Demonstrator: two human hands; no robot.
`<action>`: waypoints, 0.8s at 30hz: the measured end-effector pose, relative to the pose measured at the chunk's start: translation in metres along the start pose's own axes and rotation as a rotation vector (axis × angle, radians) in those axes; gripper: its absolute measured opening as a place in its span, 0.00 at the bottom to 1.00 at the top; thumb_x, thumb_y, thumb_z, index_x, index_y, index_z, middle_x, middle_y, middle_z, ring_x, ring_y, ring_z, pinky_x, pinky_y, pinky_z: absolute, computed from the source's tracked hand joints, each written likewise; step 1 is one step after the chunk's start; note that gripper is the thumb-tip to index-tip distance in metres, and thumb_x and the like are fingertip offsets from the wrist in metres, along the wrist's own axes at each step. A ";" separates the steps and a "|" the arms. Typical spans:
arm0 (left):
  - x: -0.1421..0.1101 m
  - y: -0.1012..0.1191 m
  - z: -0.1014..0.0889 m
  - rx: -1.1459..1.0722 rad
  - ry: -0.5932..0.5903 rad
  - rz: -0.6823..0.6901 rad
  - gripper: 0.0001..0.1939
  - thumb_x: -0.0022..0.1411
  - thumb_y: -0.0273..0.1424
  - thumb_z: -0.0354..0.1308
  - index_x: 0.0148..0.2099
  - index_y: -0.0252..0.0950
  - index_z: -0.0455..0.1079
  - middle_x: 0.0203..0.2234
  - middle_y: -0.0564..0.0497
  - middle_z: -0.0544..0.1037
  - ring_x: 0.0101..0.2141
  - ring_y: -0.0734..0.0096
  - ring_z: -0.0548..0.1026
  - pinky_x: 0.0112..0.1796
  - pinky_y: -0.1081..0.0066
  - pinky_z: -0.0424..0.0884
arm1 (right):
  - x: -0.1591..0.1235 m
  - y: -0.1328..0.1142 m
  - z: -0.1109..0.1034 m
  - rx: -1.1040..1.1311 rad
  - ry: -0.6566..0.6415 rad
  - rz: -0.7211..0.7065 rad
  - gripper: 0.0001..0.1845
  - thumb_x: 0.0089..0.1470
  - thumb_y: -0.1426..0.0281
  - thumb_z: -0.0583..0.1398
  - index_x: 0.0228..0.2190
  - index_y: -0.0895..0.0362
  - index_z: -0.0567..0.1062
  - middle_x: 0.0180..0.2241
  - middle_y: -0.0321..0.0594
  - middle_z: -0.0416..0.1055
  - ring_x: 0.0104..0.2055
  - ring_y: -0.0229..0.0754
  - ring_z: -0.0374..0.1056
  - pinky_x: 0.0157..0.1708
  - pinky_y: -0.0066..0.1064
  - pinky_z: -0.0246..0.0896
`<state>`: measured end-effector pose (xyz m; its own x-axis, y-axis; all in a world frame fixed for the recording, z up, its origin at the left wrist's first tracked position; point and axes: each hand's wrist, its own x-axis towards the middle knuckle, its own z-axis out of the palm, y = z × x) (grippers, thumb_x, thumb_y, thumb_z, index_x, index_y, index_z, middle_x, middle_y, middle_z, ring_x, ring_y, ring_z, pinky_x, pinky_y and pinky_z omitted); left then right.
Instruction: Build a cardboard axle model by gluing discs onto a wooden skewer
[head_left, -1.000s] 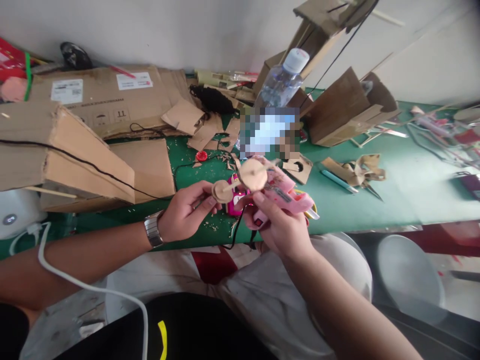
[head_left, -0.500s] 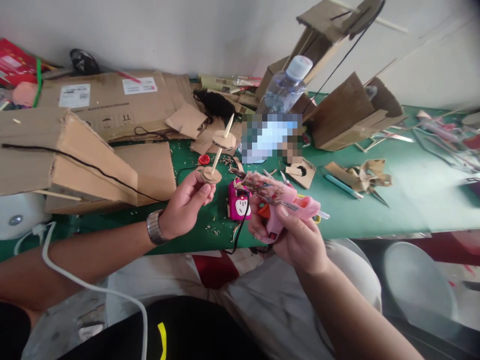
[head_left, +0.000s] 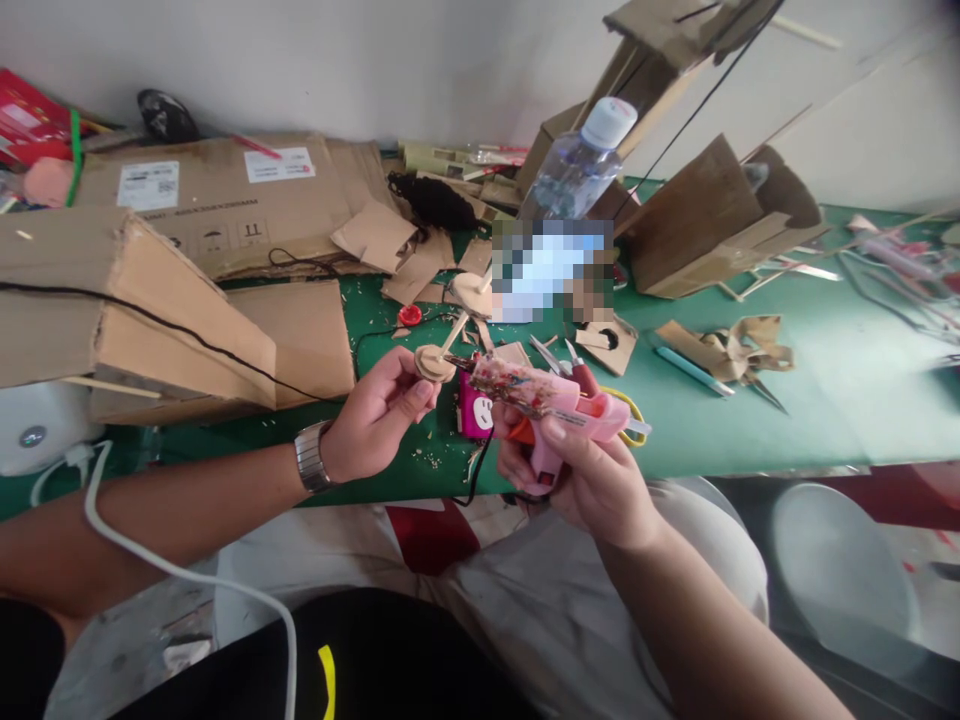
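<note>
My left hand (head_left: 382, 415) pinches the lower cardboard disc (head_left: 435, 364) of a small piece made of two discs on a wooden stick (head_left: 453, 336). The stick leans to the right, and the upper disc (head_left: 471, 296) sits further along it. In my right hand (head_left: 592, 480) is a pink hot glue gun (head_left: 536, 395), its body smeared with dried glue and a clear glue stick poking out the back. The gun's nozzle is at the lower disc, close to the stick; whether it touches I cannot tell. Behind the gun, a magenta power socket (head_left: 474, 412) is partly hidden.
Cardboard boxes (head_left: 195, 330) stand on the left of the green table (head_left: 712, 430). A water bottle (head_left: 577, 160) and a cardboard structure (head_left: 712, 230) are at the back right. Scissors (head_left: 577, 365), a blue cutter (head_left: 694, 370) and cardboard scraps lie beyond my right hand.
The glue gun has moved left, bringing its nozzle to the lower disc. My left hand has shifted slightly right and tilted the stick further to the right.
</note>
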<state>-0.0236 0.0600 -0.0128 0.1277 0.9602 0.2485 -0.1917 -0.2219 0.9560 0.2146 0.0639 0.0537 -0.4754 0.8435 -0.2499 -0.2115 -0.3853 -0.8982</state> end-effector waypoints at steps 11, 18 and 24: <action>-0.002 0.001 0.000 0.008 -0.011 0.002 0.11 0.81 0.39 0.59 0.47 0.38 0.68 0.33 0.53 0.74 0.28 0.77 0.70 0.31 0.75 0.71 | -0.003 0.007 -0.006 -0.099 0.022 0.004 0.22 0.61 0.47 0.72 0.33 0.52 0.79 0.26 0.37 0.72 0.23 0.40 0.63 0.19 0.32 0.51; -0.002 0.002 0.000 0.015 -0.011 0.009 0.10 0.81 0.38 0.58 0.47 0.39 0.68 0.33 0.53 0.74 0.28 0.78 0.70 0.31 0.75 0.71 | -0.002 0.005 -0.004 -0.107 0.042 0.008 0.22 0.59 0.46 0.73 0.34 0.52 0.79 0.24 0.35 0.70 0.23 0.40 0.62 0.19 0.33 0.51; -0.001 0.003 0.000 0.007 -0.025 0.017 0.11 0.81 0.40 0.58 0.46 0.39 0.68 0.32 0.53 0.73 0.28 0.77 0.69 0.30 0.74 0.70 | -0.002 0.004 -0.006 -0.095 0.038 0.017 0.23 0.59 0.47 0.73 0.32 0.52 0.79 0.23 0.35 0.68 0.23 0.40 0.61 0.19 0.31 0.48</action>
<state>-0.0247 0.0584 -0.0104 0.1491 0.9518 0.2681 -0.1871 -0.2391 0.9528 0.2200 0.0628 0.0480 -0.4454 0.8512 -0.2776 -0.1211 -0.3645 -0.9233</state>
